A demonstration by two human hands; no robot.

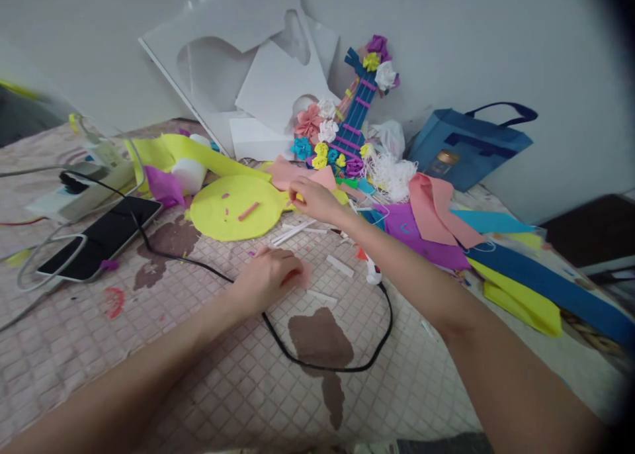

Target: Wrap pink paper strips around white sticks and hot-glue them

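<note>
A flat yellow guitar-shaped cutout lies on the table, its round body bearing a short pink strip and a few tiny scraps. Over the narrow neck of this cutout, my right hand is closed in a pinch on what looks like a small pink paper piece, mostly hidden by the fingertips. My left hand rests curled on the table nearer to me, with a thin pink paper piece showing at its fingers. White strips lie between the two hands.
A black cord loops to a small white device. On the left are a phone and a power strip. Behind stand a flower-decorated blue guitar model, cut white boards and a blue bag. Coloured paper lies right.
</note>
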